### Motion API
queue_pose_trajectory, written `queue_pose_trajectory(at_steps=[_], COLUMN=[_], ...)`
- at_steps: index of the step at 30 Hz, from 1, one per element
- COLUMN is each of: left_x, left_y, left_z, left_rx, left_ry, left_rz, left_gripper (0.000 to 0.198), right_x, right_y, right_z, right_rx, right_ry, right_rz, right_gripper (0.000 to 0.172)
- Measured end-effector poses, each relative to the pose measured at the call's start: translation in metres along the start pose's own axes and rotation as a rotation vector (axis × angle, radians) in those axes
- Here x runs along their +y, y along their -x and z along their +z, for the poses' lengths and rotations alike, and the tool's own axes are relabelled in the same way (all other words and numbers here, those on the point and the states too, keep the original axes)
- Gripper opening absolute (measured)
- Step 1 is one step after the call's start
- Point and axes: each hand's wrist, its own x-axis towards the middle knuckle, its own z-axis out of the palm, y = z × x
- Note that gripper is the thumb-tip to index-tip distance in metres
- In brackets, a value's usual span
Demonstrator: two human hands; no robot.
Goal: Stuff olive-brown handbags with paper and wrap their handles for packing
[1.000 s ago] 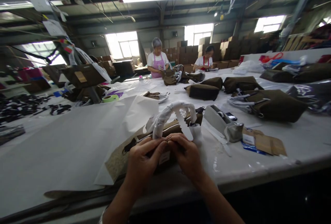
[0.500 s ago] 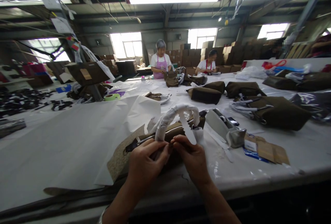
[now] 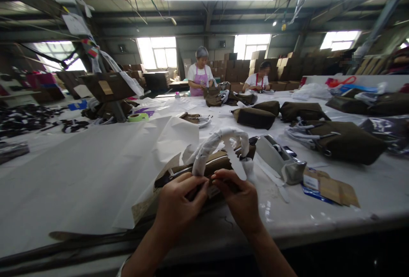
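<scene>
A brown bag (image 3: 220, 160) with a silver zipper lies at the table's front, its arched handle (image 3: 204, 151) wrapped in white material. My left hand (image 3: 180, 198) is closed in a pinch at the near base of the handle. Close to its right, my right hand (image 3: 241, 200) also pinches, fingertips almost meeting those of the left. Whatever small thing is between the fingertips is too small to make out. A pale patch shows on the bag between the hands.
Several brown bags (image 3: 351, 140) lie to the right on the white-covered table (image 3: 79, 174). A grey pouch (image 3: 281, 157) and brown tags (image 3: 338, 189) are nearer. Long dark straps run along the front left edge. Two people work across the table.
The view has shifted slightly. My hands have moved a little apart at the fingertips, and a pale patch now shows between them. The bag stays in place.
</scene>
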Motion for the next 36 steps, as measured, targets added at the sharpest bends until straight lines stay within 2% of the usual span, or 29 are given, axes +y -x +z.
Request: queue_pose_trajectory(at_steps=[4,12,19,28,36], left_x=[-0.003,-0.007,-0.010,-0.012,-0.008], left_y=[0.001,0.001,0.000,0.001,0.000], left_z=[-0.002,-0.002,-0.005,-0.006,-0.007], left_rx=[-0.035,-0.070,-0.105,-0.093,-0.099], left_ry=[-0.017,-0.022,-0.010,0.030,0.019], left_rz=[-0.005,-0.012,0.001,-0.018,-0.015], left_gripper=[0.011,0.011,0.012,0.011,0.010], right_x=[0.002,-0.003,-0.005,-0.006,-0.006], right_y=[0.000,-0.004,-0.003,-0.003,0.000], right_z=[-0.001,-0.006,-0.004,-0.004,0.001], right_rx=[-0.011,-0.102,-0.082,-0.083,-0.081], right_ry=[0.045,0.207,0.212,0.258,0.246], right_rz=[-0.052,-0.274,-0.218,-0.301,-0.287], right_gripper=[0.019,0.022,0.017,0.019,0.018])
